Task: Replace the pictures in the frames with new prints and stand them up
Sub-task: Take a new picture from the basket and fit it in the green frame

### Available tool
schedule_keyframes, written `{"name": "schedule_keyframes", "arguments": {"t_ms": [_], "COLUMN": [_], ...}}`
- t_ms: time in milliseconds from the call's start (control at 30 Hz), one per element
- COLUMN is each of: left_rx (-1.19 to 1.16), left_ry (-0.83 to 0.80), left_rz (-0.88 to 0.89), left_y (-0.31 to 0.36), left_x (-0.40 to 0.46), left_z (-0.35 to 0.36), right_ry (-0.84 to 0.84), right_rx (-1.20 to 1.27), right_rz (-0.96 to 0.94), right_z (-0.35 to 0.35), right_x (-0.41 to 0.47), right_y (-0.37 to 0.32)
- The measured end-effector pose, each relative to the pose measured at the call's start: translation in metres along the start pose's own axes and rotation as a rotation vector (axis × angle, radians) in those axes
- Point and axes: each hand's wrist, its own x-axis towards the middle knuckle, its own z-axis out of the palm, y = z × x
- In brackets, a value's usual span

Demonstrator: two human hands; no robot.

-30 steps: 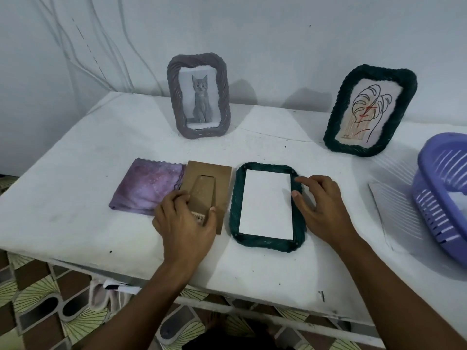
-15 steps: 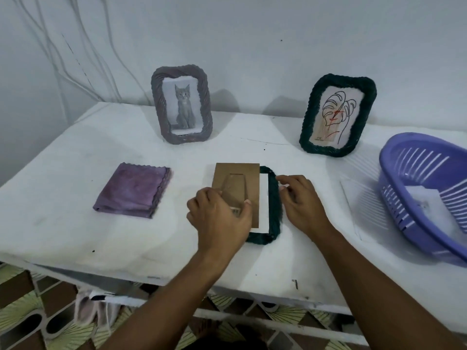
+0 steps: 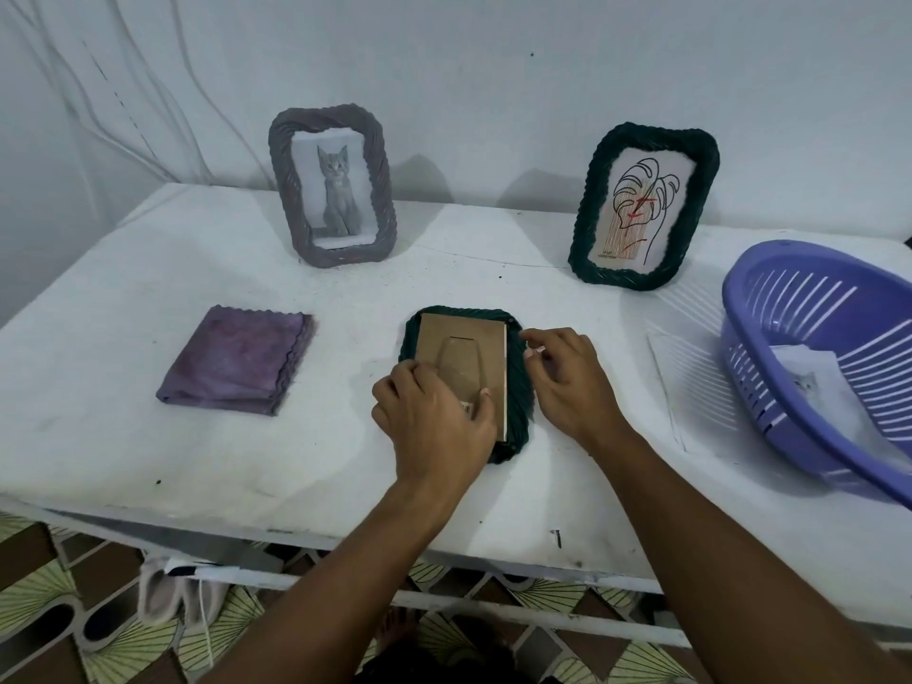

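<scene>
A dark green woven frame (image 3: pixel 519 387) lies face down in the middle of the white table (image 3: pixel 148 436). A brown cardboard backing (image 3: pixel 464 348) with a cut-out stand covers its opening. My left hand (image 3: pixel 434 422) holds the backing's near end, thumb on its right edge. My right hand (image 3: pixel 567 377) rests on the frame's right rim, fingertips pinching at the backing's edge. A grey woven frame (image 3: pixel 331 192) with a kitten print stands at the back left. A second green frame (image 3: pixel 641 207) with a line drawing stands at the back right.
A folded purple cloth (image 3: pixel 237 360) lies left of the frame. A purple plastic basket (image 3: pixel 829 362) with a kitten print (image 3: pixel 809 382) inside sits at the right edge. A clear sheet (image 3: pixel 691 367) lies beside it. Patterned floor tiles show below the table's front edge.
My left hand has carried the cardboard backing from beside the cloth rightward onto the face-down green frame, covering the white print. My right hand stayed at the frame's right rim.
</scene>
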Motion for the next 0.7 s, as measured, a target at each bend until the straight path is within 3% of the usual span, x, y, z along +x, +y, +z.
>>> {"name": "schedule_keyframes", "arguments": {"t_ms": [700], "left_rx": [0.018], "left_ry": [-0.048], "left_rz": [-0.024], "left_y": [0.0018], "left_x": [-0.0008], "left_z": [0.0058], "right_ry": [-0.007], "right_rx": [-0.014], "right_rz": [-0.008], "right_z": [-0.0013], "right_x": [-0.0014], "right_y": [-0.0036]}}
